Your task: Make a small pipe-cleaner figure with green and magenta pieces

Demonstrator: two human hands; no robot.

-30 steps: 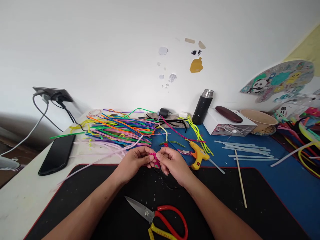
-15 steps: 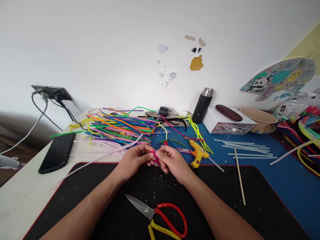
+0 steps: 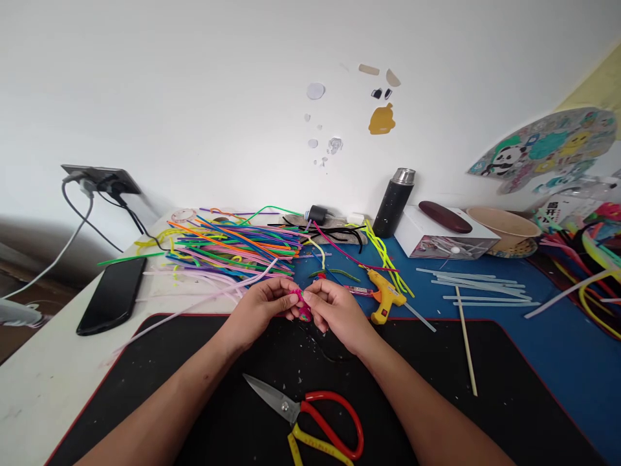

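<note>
Between my two hands is a small fuzzy magenta piece with green specks (image 3: 305, 314), which looks like bent pipe cleaner. My left hand (image 3: 268, 305) pinches its left side between thumb and fingers. From the right, my right hand (image 3: 336, 309) pinches the same piece, and its fingertips partly cover it. Both hands are above the far edge of a black mat (image 3: 160, 362). Nearer to me lie scissors (image 3: 291, 409) with one red and one yellow handle, blades pointing left. A yellow glue gun (image 3: 387, 299) rests just right of my right hand.
Many colourful pipe cleaners (image 3: 233, 243) are heaped behind my hands. A black phone (image 3: 112, 296) lies at left. Glue sticks (image 3: 480, 285) and a wooden stick (image 3: 466, 343) lie at right. A black flask (image 3: 394, 204), a white box (image 3: 412, 233) and a bowl (image 3: 504, 226) stand near the wall.
The magenta piece has turned slightly between my fingers, and more of its lower end shows. Both hands stay in nearly the same place.
</note>
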